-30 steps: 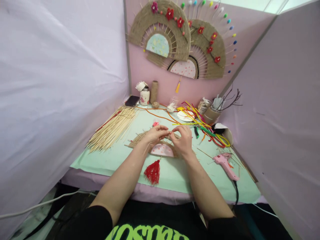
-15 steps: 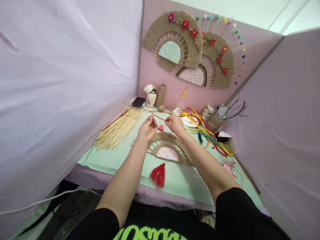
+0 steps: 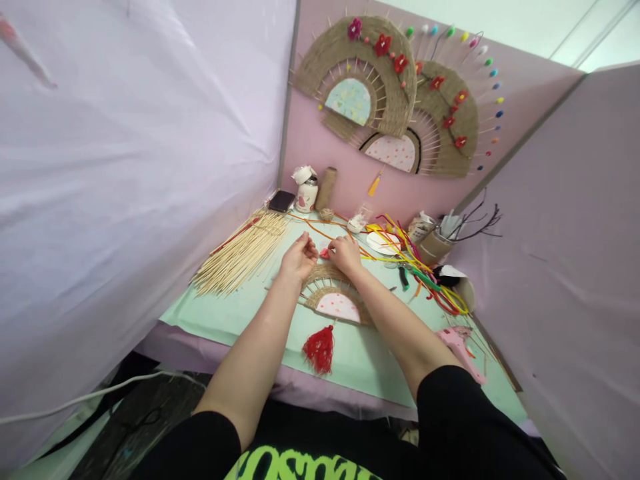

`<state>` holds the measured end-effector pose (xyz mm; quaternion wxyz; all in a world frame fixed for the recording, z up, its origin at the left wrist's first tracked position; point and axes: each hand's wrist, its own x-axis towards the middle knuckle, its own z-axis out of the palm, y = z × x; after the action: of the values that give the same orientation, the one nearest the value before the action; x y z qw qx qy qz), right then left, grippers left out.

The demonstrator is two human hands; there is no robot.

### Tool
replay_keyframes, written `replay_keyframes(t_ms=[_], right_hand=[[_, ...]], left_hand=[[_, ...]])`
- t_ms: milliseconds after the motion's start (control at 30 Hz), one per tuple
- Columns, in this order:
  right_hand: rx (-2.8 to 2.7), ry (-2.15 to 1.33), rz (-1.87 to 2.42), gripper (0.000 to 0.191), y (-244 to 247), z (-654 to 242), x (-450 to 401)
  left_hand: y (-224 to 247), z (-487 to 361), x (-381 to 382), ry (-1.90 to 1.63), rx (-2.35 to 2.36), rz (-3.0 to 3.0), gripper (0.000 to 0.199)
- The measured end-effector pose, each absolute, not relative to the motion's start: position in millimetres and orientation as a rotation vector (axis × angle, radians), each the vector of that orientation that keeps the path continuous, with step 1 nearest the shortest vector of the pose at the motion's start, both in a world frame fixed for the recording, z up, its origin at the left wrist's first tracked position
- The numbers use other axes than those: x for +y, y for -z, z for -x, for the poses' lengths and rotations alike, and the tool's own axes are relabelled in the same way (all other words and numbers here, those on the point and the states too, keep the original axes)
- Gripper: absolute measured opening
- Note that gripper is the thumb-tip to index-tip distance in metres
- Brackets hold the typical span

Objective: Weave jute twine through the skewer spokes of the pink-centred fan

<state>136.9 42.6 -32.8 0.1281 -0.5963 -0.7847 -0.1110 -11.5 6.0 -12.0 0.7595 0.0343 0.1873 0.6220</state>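
Note:
A half-round woven twine fan (image 3: 327,275) lies on the mint-green tabletop, its pale dotted centre towards me and a red tassel (image 3: 320,350) below it. Over its far left edge is my left hand (image 3: 300,257), thumb and fingers pressed together; whatever is between them is too small to make out. My right hand (image 3: 346,255) is closed above the fan's far side, fingertips at a small pinkish-red piece (image 3: 324,253). I cannot tell whether the fingers grip that piece or only touch it.
To the left lies a bundle of thin sticks (image 3: 240,257). Coloured pipe cleaners (image 3: 410,257) and pliers (image 3: 403,278) are at the right, with a pink glue gun (image 3: 463,350) nearer. A jar (image 3: 307,195) and phone (image 3: 281,201) stand behind. Finished fans (image 3: 360,80) hang on the back panel.
My right hand has moved left and slightly down to the pinkish-red piece, closer to my left hand. The left hand keeps its pinch. The view has shifted slightly, showing more of the glue gun.

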Motion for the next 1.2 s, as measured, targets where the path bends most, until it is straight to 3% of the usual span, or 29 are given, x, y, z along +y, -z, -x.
replay_keyframes(t_ms=[800,933,1200], right_hand=[[-2.304,0.238,1.728,0.028,40,-142,42],[-2.236,0.174,1.75,0.034,34,-143,37],[-1.843,0.008,1.345,0.027,15,-147,-6]], left_hand=[[11,9,6,-1.389,0.434,-0.044,0.015],[11,8,4,-1.347,0.458,-0.079,0.026],[19,-4,2,-1.161,0.46,-0.131,0.027]])
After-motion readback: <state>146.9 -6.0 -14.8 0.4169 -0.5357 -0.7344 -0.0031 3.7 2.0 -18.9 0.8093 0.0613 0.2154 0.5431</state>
